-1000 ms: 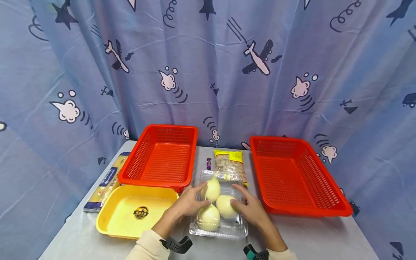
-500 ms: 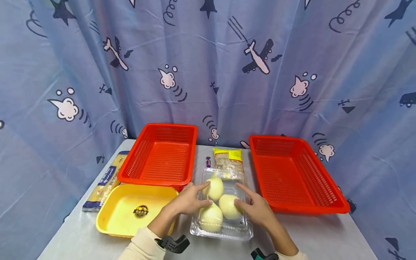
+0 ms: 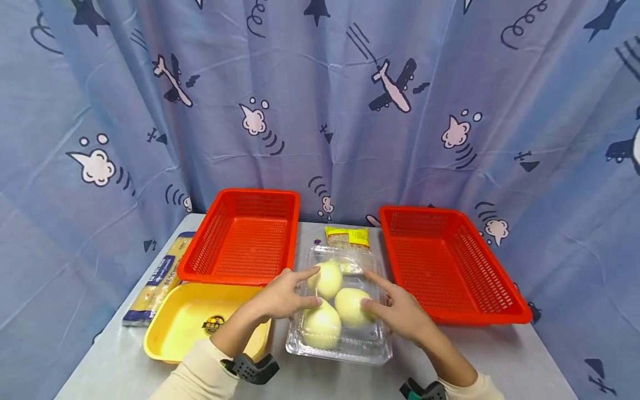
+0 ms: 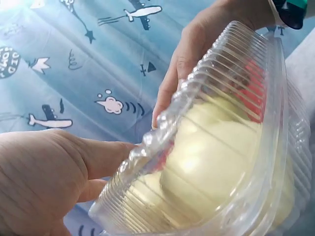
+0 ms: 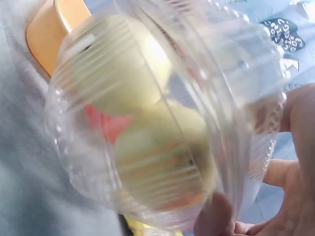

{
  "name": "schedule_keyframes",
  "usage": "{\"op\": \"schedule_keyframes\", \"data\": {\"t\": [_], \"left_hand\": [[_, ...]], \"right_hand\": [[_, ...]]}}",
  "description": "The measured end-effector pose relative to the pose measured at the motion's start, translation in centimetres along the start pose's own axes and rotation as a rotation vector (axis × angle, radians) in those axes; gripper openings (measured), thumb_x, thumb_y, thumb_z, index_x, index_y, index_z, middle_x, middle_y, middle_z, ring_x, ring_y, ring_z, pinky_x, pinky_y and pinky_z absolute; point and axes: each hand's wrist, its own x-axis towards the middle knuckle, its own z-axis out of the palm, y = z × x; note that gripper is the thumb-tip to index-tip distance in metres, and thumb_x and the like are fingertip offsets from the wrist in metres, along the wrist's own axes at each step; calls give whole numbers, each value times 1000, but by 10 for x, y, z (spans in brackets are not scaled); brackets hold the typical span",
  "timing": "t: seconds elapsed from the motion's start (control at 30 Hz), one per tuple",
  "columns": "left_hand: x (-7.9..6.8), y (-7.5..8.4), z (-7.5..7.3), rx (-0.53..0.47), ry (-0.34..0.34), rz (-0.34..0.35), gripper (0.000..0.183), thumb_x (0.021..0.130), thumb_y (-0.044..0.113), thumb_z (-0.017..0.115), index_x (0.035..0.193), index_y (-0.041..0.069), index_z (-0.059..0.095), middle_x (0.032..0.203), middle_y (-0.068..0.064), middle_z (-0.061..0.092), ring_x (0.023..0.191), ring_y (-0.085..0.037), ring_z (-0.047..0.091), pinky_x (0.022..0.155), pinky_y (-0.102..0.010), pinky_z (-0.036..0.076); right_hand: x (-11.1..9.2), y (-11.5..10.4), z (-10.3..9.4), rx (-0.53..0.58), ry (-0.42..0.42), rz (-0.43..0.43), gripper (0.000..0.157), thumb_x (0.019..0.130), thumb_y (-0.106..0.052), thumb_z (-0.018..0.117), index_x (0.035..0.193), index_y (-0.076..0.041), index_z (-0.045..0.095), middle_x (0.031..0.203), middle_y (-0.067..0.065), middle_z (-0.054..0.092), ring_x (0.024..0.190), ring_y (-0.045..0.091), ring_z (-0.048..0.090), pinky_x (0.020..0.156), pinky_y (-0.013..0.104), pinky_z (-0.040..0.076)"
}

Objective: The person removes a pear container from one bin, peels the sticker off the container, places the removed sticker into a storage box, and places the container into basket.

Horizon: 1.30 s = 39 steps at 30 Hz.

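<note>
A clear plastic clamshell box (image 3: 357,351) with ribbed sides is held up between both hands, tilted in the wrist views. Three pale yellow pears (image 3: 322,325) sit inside it; one shows its stem. My left hand (image 3: 284,293) grips the box's left side, thumb and index finger over the top. On the opposite side my right hand (image 3: 402,312) grips it the same way, index finger stretched forward along the lid. In the right wrist view the right hand's fingertip (image 5: 214,216) presses near the seam of the box. The other fingers are partly hidden by the box.
Behind the box lies a yellow-topped clear food bag (image 3: 347,238), beside a small purple wrapper (image 3: 317,242). Red baskets stand at the back left (image 3: 239,279) and right (image 3: 480,316). A yellow basin (image 3: 172,328) and a long noodle-like packet (image 3: 159,278) are at the left.
The box has risen and moved slightly away from me, now covering more of the food bag and most of the purple wrapper. Both hands keep their hold on it.
</note>
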Motion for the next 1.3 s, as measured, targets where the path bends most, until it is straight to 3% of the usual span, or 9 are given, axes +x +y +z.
{"op": "schedule_keyframes", "data": {"t": [0.07, 0.2, 0.33, 0.47, 0.63, 0.87, 0.93, 1.1, 1.3], "left_hand": [[0, 3, -5, -17, -13, 17, 70, 84, 16, 76, 145, 6, 43, 114, -30, 53, 41, -12, 40, 43, -33, 49], [-1, 7, -13, -23, -29, 13, 70, 84, 13, 75, 145, 5, 43, 95, -26, 57, 38, -11, 38, 40, -30, 47], [-1, 12, -19, -38, -31, -17, 70, 84, 11, 75, 146, 6, 43, 70, -13, 47, 37, -12, 39, 39, -25, 43], [-1, 16, -26, -37, -24, -11, 70, 84, 10, 74, 146, 5, 43, 60, -1, 37, 38, -11, 33, 40, -21, 36], [-4, 22, -38, -102, -29, -33, 71, 84, 8, 74, 147, 7, 41, 101, -16, 56, 40, -11, 33, 41, -23, 39], [-8, 30, -55, -144, -46, -83, 73, 86, 6, 72, 150, 11, 37, 99, -19, 56, 41, -13, 39, 42, -26, 44], [-8, 32, -60, -149, -42, -89, 73, 86, 6, 72, 150, 12, 37, 116, -22, 53, 44, -15, 42, 43, -28, 46], [-8, 37, -76, -96, -21, -87, 71, 87, 7, 71, 149, 11, 38, 137, -20, 43, 67, -21, 55, 52, -33, 52], [-11, 40, -95, -99, 2, -131, 71, 88, 6, 70, 150, 12, 36, 135, -21, 44, 88, -31, 59, 65, -37, 56]], "right_hand": [[0, -5, -3, 4, -28, -18, 68, 87, -31, 72, 147, -18, 43, 69, 6, 46, 46, 16, 44, 39, 31, 44], [2, -13, -7, 7, -83, -39, 71, 87, -29, 71, 149, -13, 39, 62, 6, 42, 48, 20, 46, 42, 36, 48], [5, -19, -10, 16, -112, -62, 73, 87, -27, 70, 150, -11, 36, 61, 6, 43, 47, 22, 47, 43, 37, 49], [8, -26, -13, 36, -130, -70, 74, 87, -24, 70, 151, -10, 34, 63, 8, 46, 49, 24, 49, 44, 37, 49], [14, -40, -14, 83, -147, -51, 77, 86, -20, 70, 152, -13, 32, 69, 12, 49, 53, 26, 52, 46, 39, 51], [21, -57, -18, 82, -175, -48, 80, 86, -22, 70, 154, -15, 28, 73, 13, 54, 56, 26, 58, 51, 41, 53], [24, -62, -18, 82, -186, -54, 80, 86, -23, 70, 154, -16, 27, 72, 12, 55, 55, 25, 58, 52, 41, 53], [37, -74, -19, 89, -216, -61, 80, 88, -21, 68, 155, -16, 25, 75, 14, 60, 60, 26, 62, 54, 41, 54], [53, -90, -14, 29, -206, -66, 77, 87, -24, 68, 154, -19, 29, 75, 13, 53, 54, 24, 55, 56, 39, 53]]}}
